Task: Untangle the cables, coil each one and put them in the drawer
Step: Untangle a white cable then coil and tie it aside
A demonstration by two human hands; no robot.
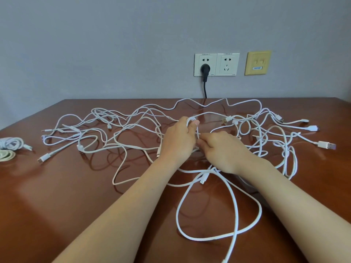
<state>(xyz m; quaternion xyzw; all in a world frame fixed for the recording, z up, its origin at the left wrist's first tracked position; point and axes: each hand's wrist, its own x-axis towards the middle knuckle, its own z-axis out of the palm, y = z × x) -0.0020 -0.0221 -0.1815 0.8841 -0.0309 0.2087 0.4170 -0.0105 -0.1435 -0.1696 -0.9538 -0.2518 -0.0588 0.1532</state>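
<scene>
On my feed, a brown wooden table (pixel 57 196) meets a grey wall. A black plug (pixel 205 68) sits there in a white double socket (pixel 227 64), and I place everything from that plug. Directly below it, mid-table, the left hand (pixel 178 138) grips a looped cable (pixel 198 132), with the fingers curled round the loop and the thumb pressed on top. Just right of that hand, the right hand (pixel 222 150) pinches the same cable with bent fingers. A tangle of white cables (pixel 117 130) sprawls over the table below the plug, reaching far to its left and right, with loose connectors at the ends. Nearer me, below the plug and both hands, one large loop (pixel 199 239) lies flat. Far down-left of the plug, at the table's left edge, a coiled cable (pixel 11 143) rests apart from the tangle. A yellow wall plate (pixel 257 63) hangs right of the plug.
</scene>
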